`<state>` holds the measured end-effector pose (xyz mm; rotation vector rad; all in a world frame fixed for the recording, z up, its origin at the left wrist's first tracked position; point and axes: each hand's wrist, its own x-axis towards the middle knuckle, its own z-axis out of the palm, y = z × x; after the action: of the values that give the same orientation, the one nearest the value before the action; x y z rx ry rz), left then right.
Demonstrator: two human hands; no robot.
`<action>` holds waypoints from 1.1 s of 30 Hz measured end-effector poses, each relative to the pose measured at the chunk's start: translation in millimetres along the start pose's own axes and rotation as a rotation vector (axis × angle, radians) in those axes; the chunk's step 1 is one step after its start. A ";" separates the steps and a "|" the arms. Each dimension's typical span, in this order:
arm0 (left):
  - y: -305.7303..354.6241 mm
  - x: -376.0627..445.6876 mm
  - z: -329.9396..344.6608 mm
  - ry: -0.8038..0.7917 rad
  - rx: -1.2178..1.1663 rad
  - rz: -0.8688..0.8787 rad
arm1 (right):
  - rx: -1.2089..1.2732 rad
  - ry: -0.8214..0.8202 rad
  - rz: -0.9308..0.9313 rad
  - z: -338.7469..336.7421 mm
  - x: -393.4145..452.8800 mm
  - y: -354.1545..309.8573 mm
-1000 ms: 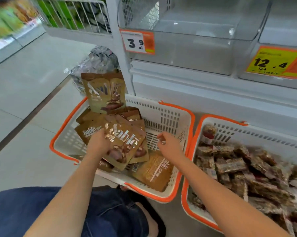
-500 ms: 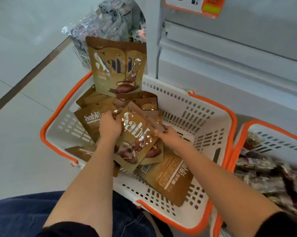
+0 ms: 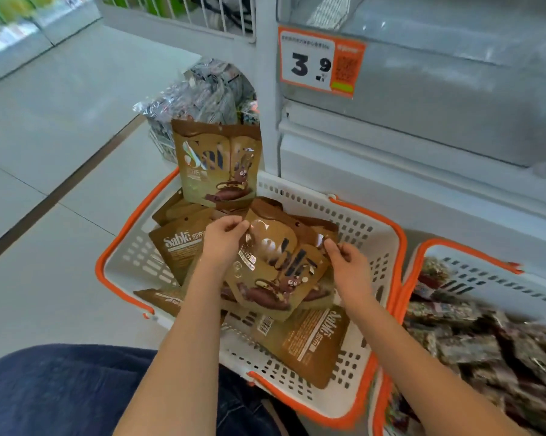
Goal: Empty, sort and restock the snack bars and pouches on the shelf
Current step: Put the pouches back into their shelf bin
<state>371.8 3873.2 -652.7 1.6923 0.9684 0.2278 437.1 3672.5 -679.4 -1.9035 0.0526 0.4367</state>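
Sorting is under way: the left hand (image 3: pixel 223 243) and right hand (image 3: pixel 348 262) are each pinching, grip closed, the top pouches (image 3: pixel 278 265) over the basket (image 3: pixel 353 401), likely several at once. Next, they are needing squaring and lifting toward the shelf (image 3: pixel 454 99) at one o'clock.

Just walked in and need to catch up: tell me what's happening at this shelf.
A person crouched by the shelf is sorting brown Sable pouches in a white basket with orange rims. The left hand and right hand each pinch an edge of a small fanned stack held over the basket. More pouches lie loose in it, and one pouch stands upright at its far end. A second basket on the right holds snack bars. The shelf bin behind the 3.9 price tag looks empty.
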 end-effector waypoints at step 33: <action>251.6 -240.7 62.3 -0.467 -0.311 0.490 | 0.539 0.131 -0.525 -282.8 -125.0 -191.3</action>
<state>374.5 3649.7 -378.6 1.5687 0.1535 0.2714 444.9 3464.4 -381.4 -1.3398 -0.2194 -0.0623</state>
